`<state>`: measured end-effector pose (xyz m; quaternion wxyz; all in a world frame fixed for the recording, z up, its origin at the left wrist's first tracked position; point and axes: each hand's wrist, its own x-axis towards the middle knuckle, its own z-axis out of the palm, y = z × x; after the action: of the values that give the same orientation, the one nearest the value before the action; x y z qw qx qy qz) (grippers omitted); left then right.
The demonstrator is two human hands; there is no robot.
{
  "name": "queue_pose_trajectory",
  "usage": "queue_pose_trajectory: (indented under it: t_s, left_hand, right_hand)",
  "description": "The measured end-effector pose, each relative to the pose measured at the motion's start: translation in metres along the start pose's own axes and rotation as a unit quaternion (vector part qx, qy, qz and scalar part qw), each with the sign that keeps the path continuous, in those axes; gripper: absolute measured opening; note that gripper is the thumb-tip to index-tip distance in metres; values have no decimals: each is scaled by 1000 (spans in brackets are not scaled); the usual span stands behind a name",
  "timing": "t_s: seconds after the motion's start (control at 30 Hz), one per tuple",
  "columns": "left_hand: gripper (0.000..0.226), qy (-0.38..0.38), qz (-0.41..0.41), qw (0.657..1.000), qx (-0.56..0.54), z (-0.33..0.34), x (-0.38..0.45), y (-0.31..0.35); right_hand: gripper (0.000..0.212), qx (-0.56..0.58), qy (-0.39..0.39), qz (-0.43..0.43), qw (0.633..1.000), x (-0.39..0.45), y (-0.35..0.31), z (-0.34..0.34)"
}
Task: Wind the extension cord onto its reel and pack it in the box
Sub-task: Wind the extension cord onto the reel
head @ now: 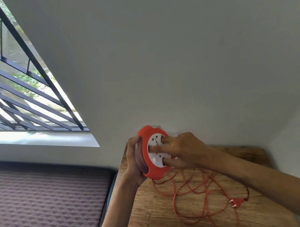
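I hold an orange reel (146, 152) with a white socket face upright above the wooden table (155, 219). My left hand (135, 162) grips its rim from the left side. My right hand (184, 151) presses its fingers into the recesses of the white centre. A thin orange cord (198, 198) hangs from the reel's lower edge and lies in loose loops on the table. Its orange two-pin plug (237, 201) rests at the right of the loops. No box is in view.
A pale wall (175, 52) stands right behind the table. To the left lies a dark quilted mattress (43, 207) below a barred window (8, 84). The table's left edge runs beside the mattress.
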<state>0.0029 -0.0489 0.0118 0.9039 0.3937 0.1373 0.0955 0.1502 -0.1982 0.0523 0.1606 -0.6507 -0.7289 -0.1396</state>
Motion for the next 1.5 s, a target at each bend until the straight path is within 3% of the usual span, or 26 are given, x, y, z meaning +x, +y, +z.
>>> queue_pose_trajectory:
  t_s: [0.07,0.17,0.23,0.27,0.33,0.43,0.53,0.67,0.8,1.0,1.23,1.4,1.5]
  left_hand:
    - [91,6,25,1000,8,5,3,0]
    - [87,3,57,998,-1,12,7,-1]
    - [90,10,67,998,-9,16,9,0]
    - [89,8,65,998,-3,16,11,2]
    - [82,21,59,998,18,13,12,4]
    - [80,39,63,997,2,0,10,9]
    - [82,37,42,998,-9,-11,7,9]
    - [88,25,26,999,-30,-10,4,2]
    - [94,25,36,997,-59,-2,3,-1]
    - [85,40,20,998,-50,-5,7,-4]
    - [87,21,-3,999,-42,-10,1,7]
    - [98,15,-21,1000,-13,-11,0,10]
    - [99,9,-42,999,10,-11,1,6]
  right_hand:
    - [63,74,53,161,983,6,-12,-3]
    - [64,180,62,397,898,27,-20,-5]
    - [67,249,60,471,844,34,-16,-1]
    - [67,256,63,472,841,33,-16,3]
    - [61,192,72,419,885,28,-18,11]
    - [31,60,97,219,969,16,-19,13]
    - [33,53,15,74,996,8,-13,11]
    - [38,9,-27,-1,1000,4,-5,4]
    - [38,-9,-18,1,1000,1,-2,5]
    - [46,19,-59,-64,996,1,0,8]
    - [31,-9,-70,-72,995,4,14,-3]
    - [33,-97,-66,-222,968,-5,20,-3]
    - [31,-124,-77,-263,954,-5,25,-4]
